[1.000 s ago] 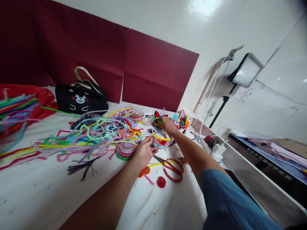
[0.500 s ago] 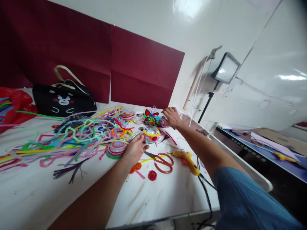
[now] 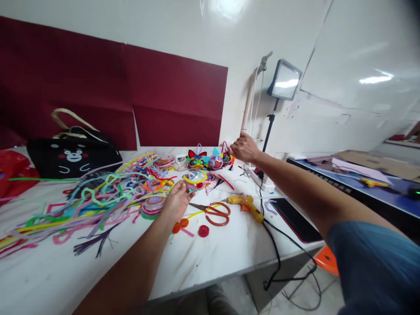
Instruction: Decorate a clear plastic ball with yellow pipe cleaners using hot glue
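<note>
My left hand (image 3: 177,199) is closed on the edge of a clear round ornament (image 3: 197,177) with a yellow pipe-cleaner band around it, held just above the table. Further back, my right hand (image 3: 243,148) is curled, its fingertips beside a multicoloured pipe-cleaner ornament (image 3: 227,158) with a pink loop; whether they grip it is hidden. To its left stand a purple and pink coiled ball (image 3: 215,162) and a green ornament with red butterfly wings (image 3: 197,161). Orange-handled scissors (image 3: 216,213) lie open on the table near my left hand.
A tangled heap of pipe cleaners (image 3: 108,186) covers the table's left. A yellow glue gun (image 3: 247,204) with a black cord lies right of the scissors, near a black phone-like slab (image 3: 297,221). A red coil (image 3: 203,231) sits in front. A black bag (image 3: 74,153) stands behind.
The view has swung right. My right hand has moved right and up, uncovering the coiled ball and the ornament beside it. My left hand still holds the clear ornament.
</note>
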Motion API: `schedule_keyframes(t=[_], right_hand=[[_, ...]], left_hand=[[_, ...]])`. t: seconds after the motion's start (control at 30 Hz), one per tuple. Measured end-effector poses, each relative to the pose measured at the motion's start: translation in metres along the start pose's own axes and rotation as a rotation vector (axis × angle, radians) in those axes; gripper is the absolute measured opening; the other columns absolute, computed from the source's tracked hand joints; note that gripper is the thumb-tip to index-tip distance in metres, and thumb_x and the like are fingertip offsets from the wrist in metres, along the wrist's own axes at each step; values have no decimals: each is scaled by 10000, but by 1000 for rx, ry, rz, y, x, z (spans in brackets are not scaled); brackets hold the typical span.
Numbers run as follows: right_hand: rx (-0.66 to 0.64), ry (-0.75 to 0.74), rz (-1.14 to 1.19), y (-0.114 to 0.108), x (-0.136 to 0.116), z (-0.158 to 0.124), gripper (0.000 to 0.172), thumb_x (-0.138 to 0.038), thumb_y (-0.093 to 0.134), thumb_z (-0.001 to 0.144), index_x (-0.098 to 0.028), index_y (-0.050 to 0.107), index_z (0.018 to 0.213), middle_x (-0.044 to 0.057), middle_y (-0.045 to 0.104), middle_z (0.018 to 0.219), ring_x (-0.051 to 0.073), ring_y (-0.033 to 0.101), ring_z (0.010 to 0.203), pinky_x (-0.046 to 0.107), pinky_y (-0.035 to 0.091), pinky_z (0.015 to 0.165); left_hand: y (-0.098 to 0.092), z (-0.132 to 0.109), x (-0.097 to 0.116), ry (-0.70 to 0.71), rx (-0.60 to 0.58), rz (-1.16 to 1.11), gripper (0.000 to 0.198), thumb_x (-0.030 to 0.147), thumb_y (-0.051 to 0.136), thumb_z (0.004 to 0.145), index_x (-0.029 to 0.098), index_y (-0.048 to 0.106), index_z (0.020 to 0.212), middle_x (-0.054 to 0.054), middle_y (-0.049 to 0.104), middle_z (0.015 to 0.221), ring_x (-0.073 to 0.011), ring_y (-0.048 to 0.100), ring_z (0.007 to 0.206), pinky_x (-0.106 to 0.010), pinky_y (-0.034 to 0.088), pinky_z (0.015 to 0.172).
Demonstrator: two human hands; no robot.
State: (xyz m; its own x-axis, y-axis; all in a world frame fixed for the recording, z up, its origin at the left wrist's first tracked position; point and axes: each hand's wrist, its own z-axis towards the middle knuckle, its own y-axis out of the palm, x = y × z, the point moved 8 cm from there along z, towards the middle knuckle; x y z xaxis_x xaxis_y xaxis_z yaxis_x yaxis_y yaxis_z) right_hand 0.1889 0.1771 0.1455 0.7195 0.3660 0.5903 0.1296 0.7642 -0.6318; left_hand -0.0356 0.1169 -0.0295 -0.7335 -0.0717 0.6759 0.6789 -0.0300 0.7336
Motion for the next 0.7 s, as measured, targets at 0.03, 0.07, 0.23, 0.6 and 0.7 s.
schedule_keyframes(t=[0.03, 0.07, 0.23, 0.6, 0.7], right_hand=[[-25, 0, -18, 1, 2, -2, 546, -316, 282, 1030, -130, 731, 781, 109, 713, 679, 190, 559, 613, 410, 319, 820], [-61, 6, -32, 3, 5, -3, 556, -316, 267, 1039, -121, 734, 809, 120, 730, 706, 190, 582, 618, 401, 325, 813], [-208, 114, -35, 8, 26, -11, 551, -379, 254, 1071, -111, 718, 940, 167, 764, 873, 228, 680, 733, 336, 335, 681], [-184, 322, -55, -17, 80, 0, 479, -429, 268, 1079, -98, 612, 1127, 207, 743, 970, 300, 705, 839, 320, 348, 654], [-141, 390, -59, -28, 96, 5, 501, -418, 213, 1083, -81, 578, 1146, 230, 728, 985, 309, 692, 830, 332, 355, 658]], left_hand=[[-1, 1, 1, 3, 4, 5, 188, 17, 630, 849, 159, 576, 738, 14, 597, 732, -99, 581, 662, -243, 506, 656], [-1, 1, 1, 6, 9, 9, 192, 12, 629, 846, 160, 573, 737, 13, 599, 726, -102, 586, 663, -243, 508, 657], [-5, 4, 5, 23, 35, 15, 218, -18, 663, 802, 181, 575, 787, 22, 614, 726, -99, 593, 641, -214, 480, 609], [-2, 0, 5, 15, 29, 20, 227, 0, 720, 767, 182, 585, 784, 34, 604, 709, -97, 581, 610, -214, 449, 564], [-2, 0, 4, 0, 21, 7, 233, 8, 739, 754, 178, 582, 774, 42, 600, 708, -87, 571, 607, -210, 453, 579]])
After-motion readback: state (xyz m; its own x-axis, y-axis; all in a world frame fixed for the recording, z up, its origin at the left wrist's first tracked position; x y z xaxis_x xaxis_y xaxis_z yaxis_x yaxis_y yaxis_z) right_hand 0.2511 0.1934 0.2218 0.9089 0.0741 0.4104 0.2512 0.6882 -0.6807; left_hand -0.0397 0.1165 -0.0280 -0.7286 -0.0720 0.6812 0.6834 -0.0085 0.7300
